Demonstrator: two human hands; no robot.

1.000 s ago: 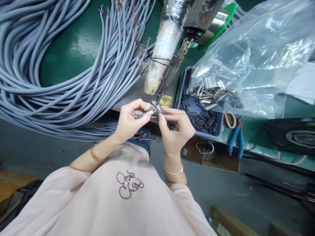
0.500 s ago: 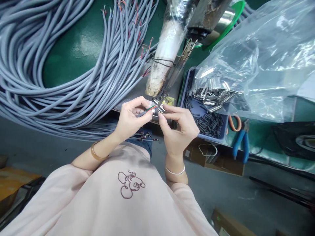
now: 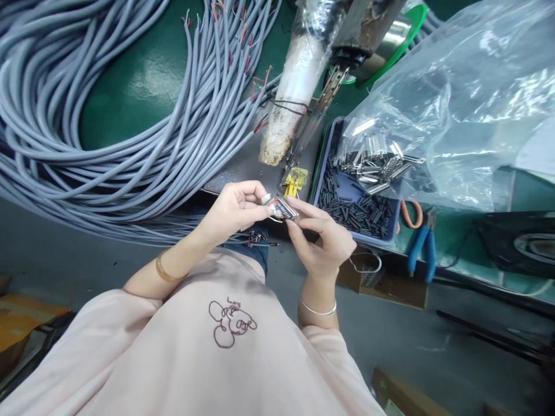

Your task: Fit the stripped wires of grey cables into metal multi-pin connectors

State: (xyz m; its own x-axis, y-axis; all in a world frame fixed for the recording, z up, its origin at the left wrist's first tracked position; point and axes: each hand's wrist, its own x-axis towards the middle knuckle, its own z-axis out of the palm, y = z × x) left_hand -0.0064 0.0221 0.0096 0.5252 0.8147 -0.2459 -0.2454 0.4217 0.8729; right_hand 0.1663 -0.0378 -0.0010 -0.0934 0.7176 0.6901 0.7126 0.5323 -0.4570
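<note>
My left hand [image 3: 240, 208] is closed, its thumb and fingers pinching the thin coloured wires [image 3: 272, 201] at the end of a cable. Something white sits at those fingertips. Opposite it, my right hand [image 3: 323, 232] pinches the far end of a small metal multi-pin connector [image 3: 287, 209], which lies tilted between both hands. The wires meet the connector's near end; whether each one is joined I cannot tell. Just above hangs the soldering iron [image 3: 318, 110], its tip apart from the connector. A yellow piece [image 3: 293, 182] lies under the tip.
Many grey cables [image 3: 143, 153] with stripped ends cover the left of the bench. A wrapped white tube [image 3: 286, 110] stands beside the iron. At right are a blue tray [image 3: 368, 240] of black tubes, metal connectors [image 3: 381, 164], a plastic bag [image 3: 459, 115], blue-handled pliers [image 3: 422, 248] and a solder spool [image 3: 396, 43].
The connector and both hands have moved down from the iron's tip, which was touching the wire area before. My right hand has shifted slightly right, and the connector is turned more into view.
</note>
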